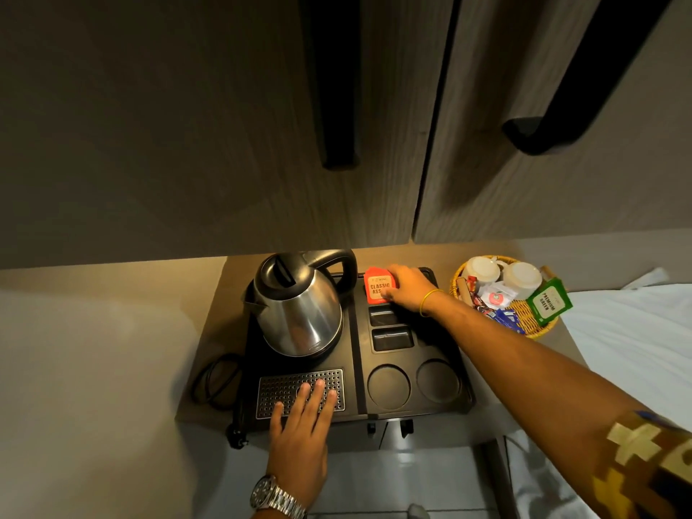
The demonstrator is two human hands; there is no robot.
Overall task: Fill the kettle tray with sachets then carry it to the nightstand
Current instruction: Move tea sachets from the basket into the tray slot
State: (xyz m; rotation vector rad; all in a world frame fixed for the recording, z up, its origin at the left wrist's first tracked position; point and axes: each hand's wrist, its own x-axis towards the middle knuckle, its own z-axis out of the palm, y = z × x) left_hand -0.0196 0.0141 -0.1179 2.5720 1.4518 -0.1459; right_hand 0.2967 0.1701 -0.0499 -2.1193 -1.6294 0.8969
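Kettle tray (pixel 359 368): black, on the tabletop (pixel 209 316); steel kettle (pixel 297 309) on its left half.
Red sachet (pixel 376 288): in the tray's far slot.
Right hand (pixel 410 288): grip pinching the red sachet.
Left hand (pixel 299 436): grip spread flat on the drip grille (pixel 277 387).
Basket (pixel 531 324): right of the tray, holds cups and sachets.

cabinet handles (pixel 339 106), two cups (pixel 501 273), bedsheet (pixel 629 331)
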